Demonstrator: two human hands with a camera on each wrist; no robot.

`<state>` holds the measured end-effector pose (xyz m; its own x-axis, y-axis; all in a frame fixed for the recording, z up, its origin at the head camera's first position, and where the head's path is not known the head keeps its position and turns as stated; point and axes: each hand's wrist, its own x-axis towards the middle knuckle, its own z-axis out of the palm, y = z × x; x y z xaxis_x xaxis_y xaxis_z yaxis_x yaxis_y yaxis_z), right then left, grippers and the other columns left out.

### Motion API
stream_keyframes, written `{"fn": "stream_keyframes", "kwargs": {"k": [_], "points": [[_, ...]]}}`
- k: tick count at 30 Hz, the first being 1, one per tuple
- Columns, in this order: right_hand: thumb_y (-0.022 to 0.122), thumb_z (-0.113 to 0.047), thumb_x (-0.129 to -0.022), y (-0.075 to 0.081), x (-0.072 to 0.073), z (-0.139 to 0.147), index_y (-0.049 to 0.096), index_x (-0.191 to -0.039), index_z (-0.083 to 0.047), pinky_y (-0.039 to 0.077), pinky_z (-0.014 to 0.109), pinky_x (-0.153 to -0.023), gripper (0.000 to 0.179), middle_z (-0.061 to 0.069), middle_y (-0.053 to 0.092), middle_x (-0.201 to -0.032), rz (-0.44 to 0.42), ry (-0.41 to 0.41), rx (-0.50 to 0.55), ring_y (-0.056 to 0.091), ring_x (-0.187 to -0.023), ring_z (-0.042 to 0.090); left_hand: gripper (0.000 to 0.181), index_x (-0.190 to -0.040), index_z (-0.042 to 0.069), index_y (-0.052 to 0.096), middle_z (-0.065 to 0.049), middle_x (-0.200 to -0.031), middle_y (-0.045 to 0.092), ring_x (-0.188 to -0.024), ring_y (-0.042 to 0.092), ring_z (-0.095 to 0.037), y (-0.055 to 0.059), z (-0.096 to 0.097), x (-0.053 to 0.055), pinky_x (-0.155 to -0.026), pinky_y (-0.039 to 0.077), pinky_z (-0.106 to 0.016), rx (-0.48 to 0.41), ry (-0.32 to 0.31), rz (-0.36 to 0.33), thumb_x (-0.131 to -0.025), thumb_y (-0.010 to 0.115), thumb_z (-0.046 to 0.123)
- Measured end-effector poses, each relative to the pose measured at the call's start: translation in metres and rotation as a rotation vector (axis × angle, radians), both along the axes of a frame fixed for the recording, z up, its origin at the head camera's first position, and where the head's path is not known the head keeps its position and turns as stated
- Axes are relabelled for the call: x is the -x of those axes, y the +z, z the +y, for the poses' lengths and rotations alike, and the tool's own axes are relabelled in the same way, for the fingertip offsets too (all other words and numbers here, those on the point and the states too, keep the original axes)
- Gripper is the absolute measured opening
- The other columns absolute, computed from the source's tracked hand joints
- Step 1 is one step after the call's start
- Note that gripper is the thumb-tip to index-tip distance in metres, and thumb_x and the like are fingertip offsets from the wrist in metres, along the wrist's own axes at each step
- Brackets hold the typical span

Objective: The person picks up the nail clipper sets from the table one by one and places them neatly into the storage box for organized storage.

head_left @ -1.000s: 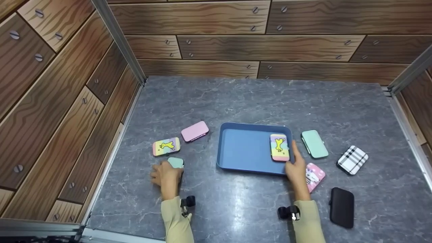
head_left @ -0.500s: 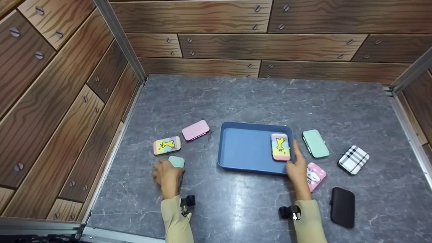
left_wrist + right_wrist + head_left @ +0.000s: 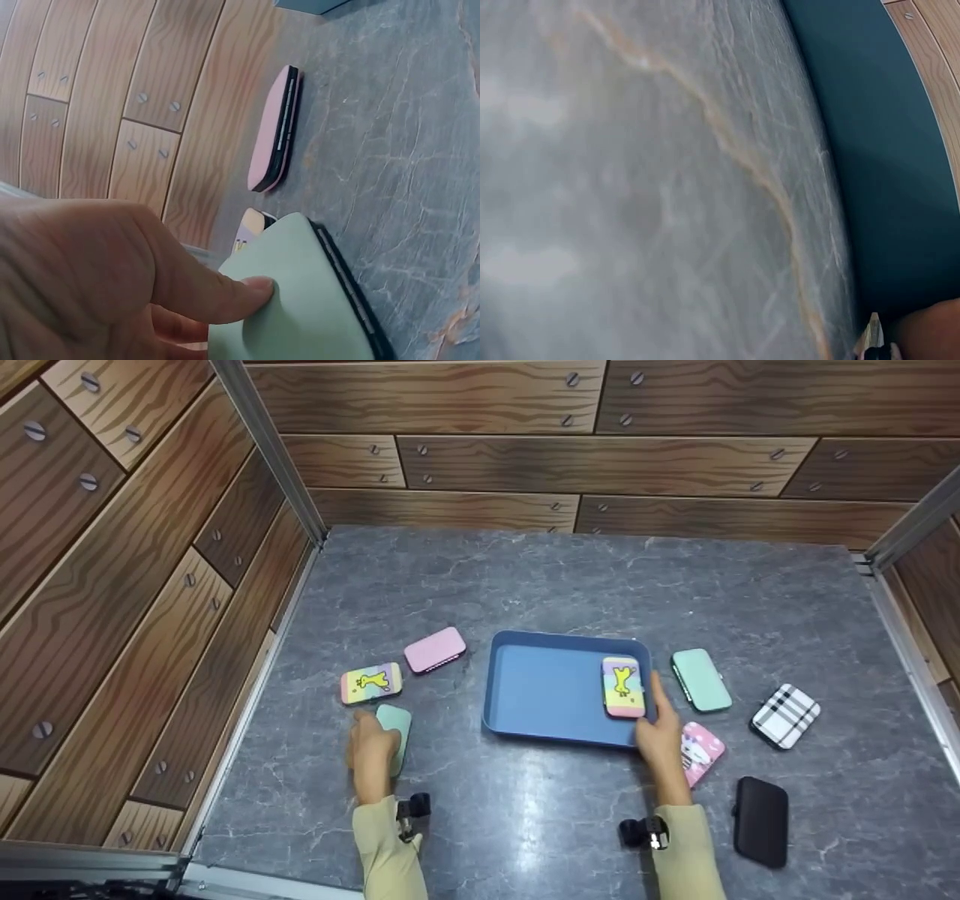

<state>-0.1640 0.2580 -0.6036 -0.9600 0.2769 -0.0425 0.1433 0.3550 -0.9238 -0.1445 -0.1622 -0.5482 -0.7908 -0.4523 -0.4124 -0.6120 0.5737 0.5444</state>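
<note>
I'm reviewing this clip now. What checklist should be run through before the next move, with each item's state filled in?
1. Left grip on the mint case: ok; the left wrist view shows the thumb pressed on its top.
2. Mint case lifted off the table: cannot tell; its underside is hidden.
3. Tray steadied: ok, it seems; the right grip rests against its right end.
4. Room in the tray: ok; one giraffe case lies at the right end, the left part is bare.
5. Straight route to the tray: apparently ok; the pink case lies off to its far side.
</note>
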Motion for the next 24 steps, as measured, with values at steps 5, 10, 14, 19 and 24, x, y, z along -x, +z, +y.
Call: {"fn": "stream_keyframes", "kwargs": {"k": [5,10,14,19,24], "points": [[0.038,0.015,-0.08,0.0001,0.0005,-0.0002,0.025,-0.157,-0.015,0.011,0.034,-0.12,0.084,0.005,0.022,-0.162,-0.007,-0.004,-0.004,0.016,-0.149,0.023,0.075,-0.149,-0.016,0.017,-0.036,-0.13,0.052,-0.092,0.052,-0.036,0.0035,0.0007,-0.0031,-0.076,0.046,-0.047,-0.012,-0.019,0.018,-0.082,0.045,0.003],[0.038,0.015,-0.081,0.0001,0.0009,-0.0002,0.024,-0.157,-0.015,0.01,0.034,-0.12,0.083,0.005,0.021,-0.163,-0.015,0.001,-0.005,0.015,-0.15,0.024,0.079,-0.152,-0.013,0.008,-0.036,-0.143,0.041,-0.096,0.049,-0.036,0.0057,0.0013,-0.0039,-0.078,0.044,-0.045,-0.044,-0.017,-0.005,-0.084,0.044,0.005],[0.039,0.015,-0.081,0.0007,0.0005,0.0,0.023,-0.158,-0.015,0.01,0.035,-0.12,0.084,0.004,0.021,-0.163,-0.023,-0.002,-0.003,0.014,-0.15,0.024,0.079,-0.152,-0.014,0.01,-0.035,-0.149,0.034,-0.105,0.048,-0.037,0.0059,0.0013,-0.004,-0.088,0.044,-0.048,-0.052,-0.023,0.026,-0.084,0.043,0.006],[0.039,0.016,-0.08,0.0004,0.0,0.0004,0.025,-0.157,-0.015,0.01,0.034,-0.12,0.085,0.004,0.022,-0.163,-0.01,-0.008,0.005,0.014,-0.15,0.023,0.078,-0.15,-0.015,0.017,-0.034,-0.144,0.042,-0.105,0.049,-0.037,0.005,0.0019,-0.0031,-0.09,0.045,-0.05,-0.05,-0.016,0.078,-0.08,0.044,0.004],[0.038,0.015,-0.08,-0.0008,0.0005,0.0011,0.024,-0.157,-0.016,0.01,0.034,-0.12,0.084,0.003,0.022,-0.162,-0.012,-0.014,0.01,0.015,-0.149,0.023,0.072,-0.147,-0.015,0.023,-0.035,-0.136,0.048,-0.108,0.052,-0.038,0.0057,0.0023,-0.002,-0.092,0.045,-0.052,-0.054,-0.008,0.087,-0.083,0.045,0.008]]}}
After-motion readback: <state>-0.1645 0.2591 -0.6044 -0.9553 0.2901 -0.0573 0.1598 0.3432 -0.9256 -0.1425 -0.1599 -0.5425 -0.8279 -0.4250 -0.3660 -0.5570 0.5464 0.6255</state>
